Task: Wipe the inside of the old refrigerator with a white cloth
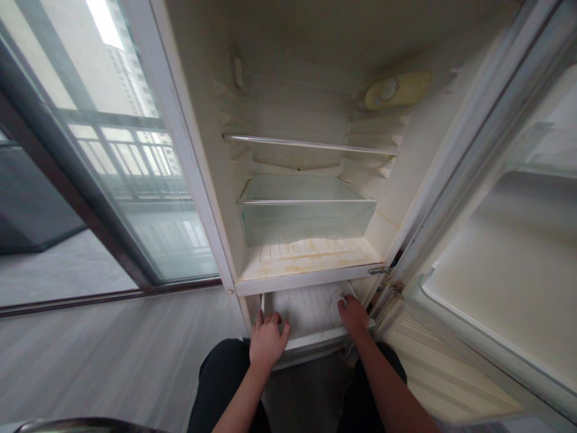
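My left hand (267, 338) lies at the front left corner of a pulled-out white drawer (306, 338), fingers apart and slightly bent over its rim. Whether it grips the rim cannot be made out. In my right hand (354, 316), closed fingers pinch a white cloth (336, 305) against the right side of the drawer's inside. The cloth is small and partly hidden by the fingers. The drawer's ribbed bottom shows between my hands. It sits in the lower compartment of an open fridge (311, 276), below the main compartment.
Above stand a clear crisper bin (309, 219) and a glass shelf (311, 144). Yellow-brown stains mark the fridge floor. A yellowish lamp cover (396, 90) is on the inner wall. The open fridge door (505, 270) stands at right, a sliding glass door (148, 180) at left.
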`<state>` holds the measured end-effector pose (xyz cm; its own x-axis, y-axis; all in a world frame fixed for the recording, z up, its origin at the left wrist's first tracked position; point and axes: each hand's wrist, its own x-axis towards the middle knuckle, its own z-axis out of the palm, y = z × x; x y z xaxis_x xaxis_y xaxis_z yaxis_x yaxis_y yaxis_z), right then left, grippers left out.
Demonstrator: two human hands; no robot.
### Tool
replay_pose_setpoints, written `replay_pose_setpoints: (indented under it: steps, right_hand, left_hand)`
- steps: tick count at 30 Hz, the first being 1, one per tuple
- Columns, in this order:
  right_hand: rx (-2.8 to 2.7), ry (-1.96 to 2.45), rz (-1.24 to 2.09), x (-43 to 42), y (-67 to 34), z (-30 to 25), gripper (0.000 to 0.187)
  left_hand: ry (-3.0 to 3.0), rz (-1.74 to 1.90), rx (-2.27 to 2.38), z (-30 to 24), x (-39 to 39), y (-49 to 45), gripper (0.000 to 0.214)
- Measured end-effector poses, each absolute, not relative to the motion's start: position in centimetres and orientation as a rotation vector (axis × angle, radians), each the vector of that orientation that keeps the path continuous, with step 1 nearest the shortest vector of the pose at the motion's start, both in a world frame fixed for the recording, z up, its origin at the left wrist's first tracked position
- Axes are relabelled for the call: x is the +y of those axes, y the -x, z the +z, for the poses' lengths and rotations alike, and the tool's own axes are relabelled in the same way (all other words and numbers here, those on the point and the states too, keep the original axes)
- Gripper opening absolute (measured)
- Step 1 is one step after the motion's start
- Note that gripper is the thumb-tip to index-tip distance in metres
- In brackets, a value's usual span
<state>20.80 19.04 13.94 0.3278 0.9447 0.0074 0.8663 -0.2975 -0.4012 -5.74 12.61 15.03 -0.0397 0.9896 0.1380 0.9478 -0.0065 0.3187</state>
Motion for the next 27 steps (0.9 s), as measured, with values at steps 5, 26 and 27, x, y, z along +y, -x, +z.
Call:
replay_pose_setpoints:
  steps: [5,26,27]
  right_hand:
    - [-1.638,2.250,0.309,19.02,-20.84,13.95,0.042]
    - [-1.658,2.267,0.289,19.05,-20.79,13.98,0.041]
    - [-1.654,2.271,0.299,19.06,-20.80,13.97,0.041]
  left_hand:
    - [-2.076,0.507,2.122,15.03,12.57,5.71,0.032]
    - [-2.107,0.534,2.140,14.77,12.64,5.69,0.029]
    - [-2.107,0.536,2.139,14.81,12.62,5.68,0.029]
